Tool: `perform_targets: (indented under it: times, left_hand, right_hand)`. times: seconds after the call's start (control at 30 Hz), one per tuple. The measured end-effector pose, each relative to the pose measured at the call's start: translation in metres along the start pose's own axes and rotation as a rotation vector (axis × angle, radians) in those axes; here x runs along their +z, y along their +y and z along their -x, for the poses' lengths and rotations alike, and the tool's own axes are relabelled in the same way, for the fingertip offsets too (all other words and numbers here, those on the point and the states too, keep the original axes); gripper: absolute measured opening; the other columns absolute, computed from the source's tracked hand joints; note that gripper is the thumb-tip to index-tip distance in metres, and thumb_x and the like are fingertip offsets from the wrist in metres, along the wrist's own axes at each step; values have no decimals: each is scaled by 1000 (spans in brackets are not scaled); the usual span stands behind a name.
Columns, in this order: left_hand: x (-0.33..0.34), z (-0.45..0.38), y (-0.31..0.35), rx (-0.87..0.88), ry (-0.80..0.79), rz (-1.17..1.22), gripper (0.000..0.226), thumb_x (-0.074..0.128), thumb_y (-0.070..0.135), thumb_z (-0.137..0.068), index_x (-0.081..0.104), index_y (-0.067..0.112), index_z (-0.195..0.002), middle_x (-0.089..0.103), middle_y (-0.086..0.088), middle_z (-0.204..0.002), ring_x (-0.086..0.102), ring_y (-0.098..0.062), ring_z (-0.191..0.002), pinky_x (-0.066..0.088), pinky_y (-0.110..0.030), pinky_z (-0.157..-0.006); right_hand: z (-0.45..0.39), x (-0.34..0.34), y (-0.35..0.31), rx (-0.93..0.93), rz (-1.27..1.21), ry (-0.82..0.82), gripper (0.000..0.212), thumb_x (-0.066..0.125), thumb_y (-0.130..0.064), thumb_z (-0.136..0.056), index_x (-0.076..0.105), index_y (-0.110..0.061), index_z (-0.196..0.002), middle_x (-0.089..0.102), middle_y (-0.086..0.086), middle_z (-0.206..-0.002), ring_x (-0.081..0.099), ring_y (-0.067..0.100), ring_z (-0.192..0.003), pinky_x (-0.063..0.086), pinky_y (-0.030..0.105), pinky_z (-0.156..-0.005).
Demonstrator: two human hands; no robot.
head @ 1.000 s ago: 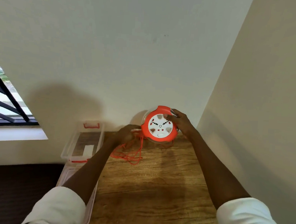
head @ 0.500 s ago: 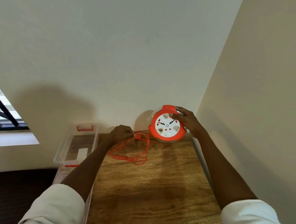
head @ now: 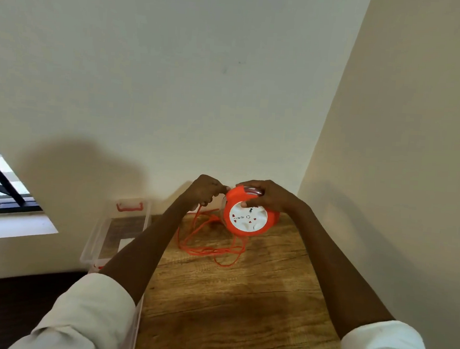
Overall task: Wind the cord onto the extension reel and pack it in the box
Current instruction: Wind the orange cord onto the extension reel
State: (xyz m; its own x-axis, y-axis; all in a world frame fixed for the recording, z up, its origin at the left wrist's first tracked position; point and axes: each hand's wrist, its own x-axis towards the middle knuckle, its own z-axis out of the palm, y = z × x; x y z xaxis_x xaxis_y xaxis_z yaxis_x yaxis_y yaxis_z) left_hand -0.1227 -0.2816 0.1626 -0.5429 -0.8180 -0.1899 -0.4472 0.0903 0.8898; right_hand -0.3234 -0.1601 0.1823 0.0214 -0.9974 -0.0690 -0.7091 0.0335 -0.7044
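Extension reel (head: 249,218), orange, held upright at the far edge of the wooden surface (head: 230,305) by right hand (head: 269,197), fingers clasping its rim; left hand (head: 204,191) pinching cord (head: 210,250), whose loose loops risk tangling or snagging; box (head: 93,243) open alongside.
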Motion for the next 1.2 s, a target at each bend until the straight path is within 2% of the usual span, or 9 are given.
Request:
perform_targets:
  times: [0.07,0.2,0.37,0.43,0.63,0.73,0.87,1.0,1.2]
  left_hand:
    - [1,0,7,-57,0,-8,31,75,27,-85,66,-2,-77,50,-8,-68,32,-14,-46,23,-19,-41]
    - [2,7,24,-74,-51,78,24,69,19,-89,72,-3,-96,57,-6,-71,41,-12,-44,33,-20,-41]
    - [4,19,34,-25,-154,140,22,58,8,-94,72,-4,-106,74,-19,-90,72,-28,-73,61,-33,-66]
    - [3,22,30,1,-170,111,23,58,10,-94,73,1,-108,76,-17,-97,74,-30,-85,62,-33,-74]
    - [0,17,5,121,-55,-34,25,66,12,-92,66,10,-117,65,-6,-107,67,-20,-86,60,-31,-69]
    - [-4,14,-4,228,-190,-155,46,73,20,-90,60,17,-133,61,8,-122,60,-6,-104,49,-18,-82]
    - [-1,10,-14,246,-200,-111,35,73,15,-88,67,18,-123,70,3,-115,66,-9,-99,52,-25,-82]
    - [1,9,-20,293,-147,-194,29,74,22,-88,71,21,-117,73,4,-105,68,-11,-89,54,-24,-78]
    - [-1,6,-32,310,-130,-323,19,76,30,-87,76,22,-104,75,5,-94,63,5,-71,46,-21,-73]
  right_hand:
    - [-4,5,0,25,86,-31,69,76,-43,-86,46,-37,-147,56,-5,-145,57,18,-124,47,35,-102]
    - [-13,19,7,124,271,11,87,72,-58,-82,30,-37,-155,48,1,-153,52,28,-132,45,45,-107]
    - [-18,30,18,130,273,89,62,69,-64,-81,54,-37,-135,63,-8,-135,61,21,-118,47,38,-93]
    - [-17,34,23,133,224,143,59,70,-65,-80,55,-37,-130,64,-9,-132,61,20,-115,46,36,-90]
    - [-13,38,30,89,-71,252,61,72,-68,-68,50,-41,-118,63,-15,-117,63,16,-104,51,35,-88]
    - [-12,36,37,43,-221,285,55,80,-64,-64,53,-48,-109,65,-20,-112,66,10,-102,56,43,-93]
    - [-7,35,32,-26,-307,269,47,86,-39,-74,55,-45,-109,63,-18,-114,66,10,-102,58,40,-92]
    - [-4,40,30,-75,-262,334,35,76,-48,-81,57,-46,-111,63,-19,-117,63,6,-108,56,36,-93]
    - [4,35,26,-217,190,410,17,61,-47,-92,66,-43,-108,62,-19,-113,58,3,-98,51,31,-83]
